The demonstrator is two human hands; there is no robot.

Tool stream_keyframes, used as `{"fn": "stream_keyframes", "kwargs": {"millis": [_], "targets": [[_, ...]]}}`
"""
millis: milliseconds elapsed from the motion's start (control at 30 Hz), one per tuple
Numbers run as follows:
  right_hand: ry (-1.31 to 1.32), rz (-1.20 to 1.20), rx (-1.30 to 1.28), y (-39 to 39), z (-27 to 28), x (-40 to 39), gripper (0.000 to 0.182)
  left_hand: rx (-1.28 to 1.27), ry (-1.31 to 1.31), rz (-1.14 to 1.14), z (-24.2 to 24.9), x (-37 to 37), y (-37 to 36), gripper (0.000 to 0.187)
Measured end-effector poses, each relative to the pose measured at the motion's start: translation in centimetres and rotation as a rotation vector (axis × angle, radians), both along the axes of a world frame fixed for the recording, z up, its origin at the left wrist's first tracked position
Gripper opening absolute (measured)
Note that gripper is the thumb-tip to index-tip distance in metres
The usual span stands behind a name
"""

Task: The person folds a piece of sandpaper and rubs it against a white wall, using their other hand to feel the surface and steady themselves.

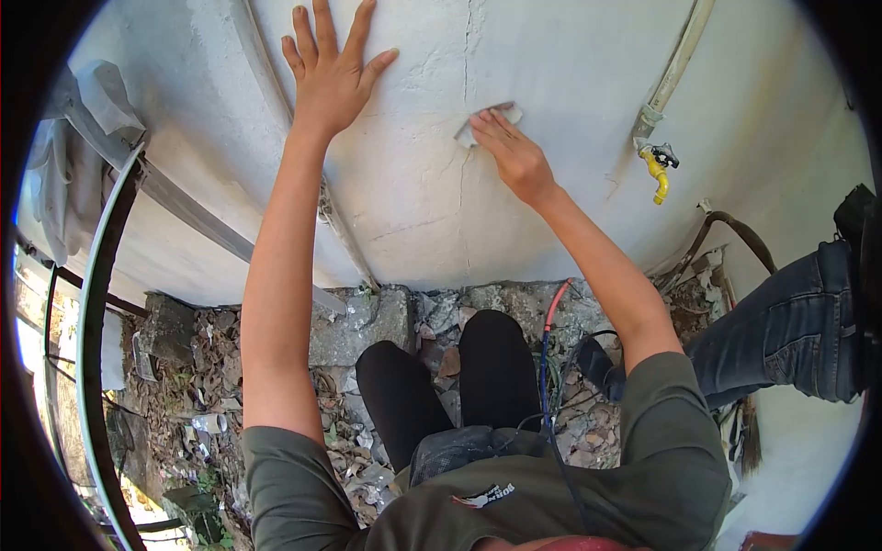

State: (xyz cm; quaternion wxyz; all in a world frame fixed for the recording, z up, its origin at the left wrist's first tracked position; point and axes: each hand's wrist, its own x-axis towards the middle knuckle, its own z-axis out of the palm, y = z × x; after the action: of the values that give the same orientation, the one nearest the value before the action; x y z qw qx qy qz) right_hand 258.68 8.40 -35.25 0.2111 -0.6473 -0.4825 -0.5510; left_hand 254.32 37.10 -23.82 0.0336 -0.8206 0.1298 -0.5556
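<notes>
My left hand point(333, 72) lies flat on the white plastered wall point(413, 184), fingers spread, holding nothing. My right hand point(510, 151) presses a small grey piece of sandpaper point(485, 119) against the wall beside a vertical crack point(466, 138). Both arms are stretched forward. My knees in black trousers show below, over rubble.
A yellow tap point(657, 173) on a pipe point(675, 64) sticks out of the wall at right. Another person's leg in blue jeans point(790, 331) stands at right. Broken stones and a red-blue cable point(548, 340) cover the ground. A metal frame point(96, 303) and cloth hang at left.
</notes>
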Motion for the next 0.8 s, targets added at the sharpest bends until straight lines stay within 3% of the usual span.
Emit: {"fn": "stream_keyframes", "kwargs": {"millis": [67, 167, 233, 267, 300, 333, 400, 467, 533, 600, 667, 733, 800], "targets": [[0.067, 0.08, -0.002, -2.0, -0.1, -0.2, 0.033, 0.01, -0.012, 0.006, 0.0, 0.1, 0.1, 0.074], [-0.076, -0.025, 0.221, -4.6, 7.3, -0.2, 0.031, 0.002, -0.011, -0.002, -0.1, 0.1, 0.0, 0.074], [-0.205, -0.17, 0.358, -7.0, 12.9, 1.0, 0.022, -0.023, -0.006, -0.025, 0.0, 0.0, -0.3, 0.074], [-0.111, -0.382, 0.487, -8.4, 14.9, 1.5, 0.018, -0.026, -0.004, -0.036, 0.0, 0.0, -0.3, 0.074], [-0.261, -0.2, 0.47, -8.0, 19.2, 0.8, 0.02, -0.022, -0.006, -0.035, 0.1, -0.1, -0.3, 0.073], [-0.264, -0.207, 0.468, -8.4, 20.3, 1.0, 0.02, -0.016, -0.01, -0.033, 0.0, -0.1, -0.3, 0.073], [0.067, -0.29, 0.58, -9.2, 21.5, 1.9, 0.02, -0.011, -0.009, -0.026, -0.1, 0.0, -0.1, 0.073], [-0.235, -0.326, 0.509, -8.6, 17.9, 5.8, 0.02, -0.004, -0.018, -0.007, -0.2, 0.1, 0.0, 0.072], [-0.023, -0.427, 0.572, -7.7, 12.5, 5.5, 0.018, -0.012, -0.02, -0.008, 0.0, 0.1, -0.2, 0.072], [-0.151, -0.248, 0.475, -6.4, 7.3, 4.9, 0.024, -0.013, -0.004, 0.015, -0.2, 0.1, -0.1, 0.072], [-0.079, -0.199, 0.421, -6.5, 3.7, 3.5, 0.024, -0.011, -0.008, 0.013, -0.1, 0.1, -0.1, 0.072], [0.004, -0.153, 0.367, -6.6, 4.0, 2.2, 0.023, -0.007, -0.001, 0.013, -0.2, 0.0, -0.1, 0.072], [0.047, -0.143, 0.535, -7.4, 6.6, 1.6, 0.022, -0.006, -0.015, 0.013, -0.2, 0.2, 0.0, 0.072]]}}
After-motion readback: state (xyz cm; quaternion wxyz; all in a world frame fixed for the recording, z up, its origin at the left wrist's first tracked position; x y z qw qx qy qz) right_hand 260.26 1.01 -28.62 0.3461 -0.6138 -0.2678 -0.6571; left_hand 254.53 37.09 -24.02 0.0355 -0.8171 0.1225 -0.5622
